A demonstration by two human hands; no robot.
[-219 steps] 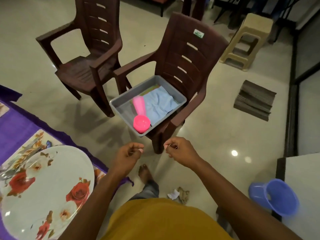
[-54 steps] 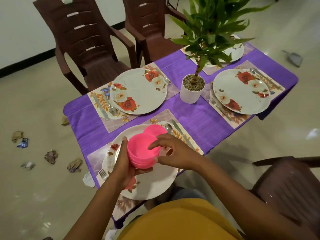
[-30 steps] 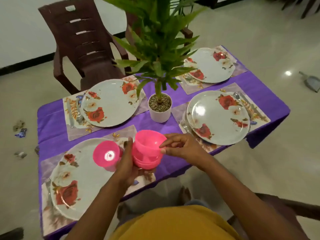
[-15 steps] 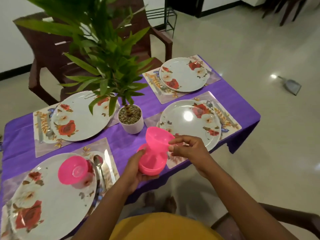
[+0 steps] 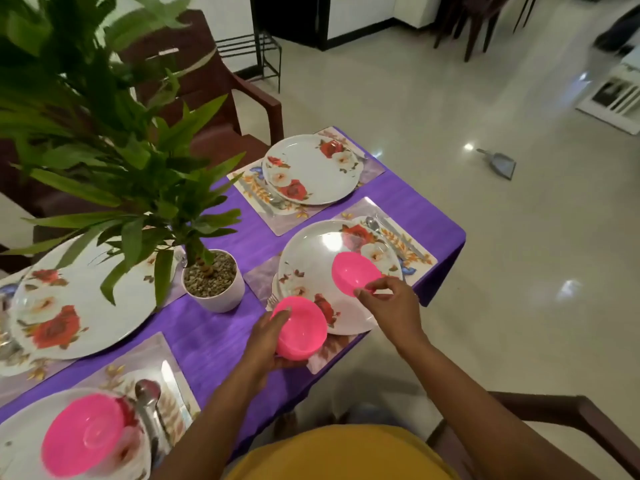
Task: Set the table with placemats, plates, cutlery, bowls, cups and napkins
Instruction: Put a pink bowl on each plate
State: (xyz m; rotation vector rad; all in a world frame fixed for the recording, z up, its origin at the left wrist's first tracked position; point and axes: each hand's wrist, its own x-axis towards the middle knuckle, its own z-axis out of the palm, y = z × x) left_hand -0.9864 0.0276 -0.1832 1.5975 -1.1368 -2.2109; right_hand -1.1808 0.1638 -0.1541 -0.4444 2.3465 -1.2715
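Placemats, four floral plates and cutlery down, one pink bowl (image 5: pixel 81 434) on near plate; right hand (image 5: pixel 388 301) pinches second bowl (image 5: pixel 355 271) over right plate (image 5: pixel 318 258), left hand (image 5: pixel 266 336) grips remaining bowl stack (image 5: pixel 301 327); cups, napkins unseen.

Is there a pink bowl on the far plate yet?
No, the far plate holds nothing, while pink bowls are in the left hand and the right hand.

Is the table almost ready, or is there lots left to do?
About halfway. All four plates sit on placemats with cutlery, and the near plate has its pink bowl. The right hand is setting a bowl on the right plate; the left hand holds more bowls. No cups or napkins show.
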